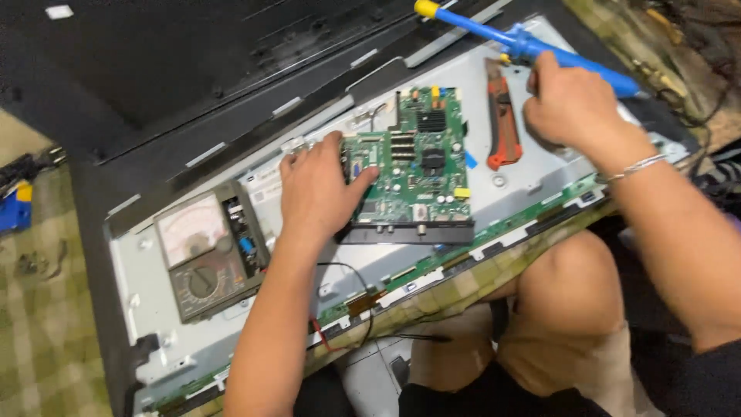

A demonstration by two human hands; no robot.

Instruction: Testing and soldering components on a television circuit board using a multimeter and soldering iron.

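The left hand lies flat, open, on the green circuit board's left edge. The right hand grips the blue desoldering pump, which slants from upper left to lower right above the metal panel.

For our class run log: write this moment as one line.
left hand: on green circuit board | right hand: gripping blue tool | beside: analog multimeter

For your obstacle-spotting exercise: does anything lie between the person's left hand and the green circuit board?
Nothing visible does. The left hand already rests on the circuit board, thumb on its left edge.
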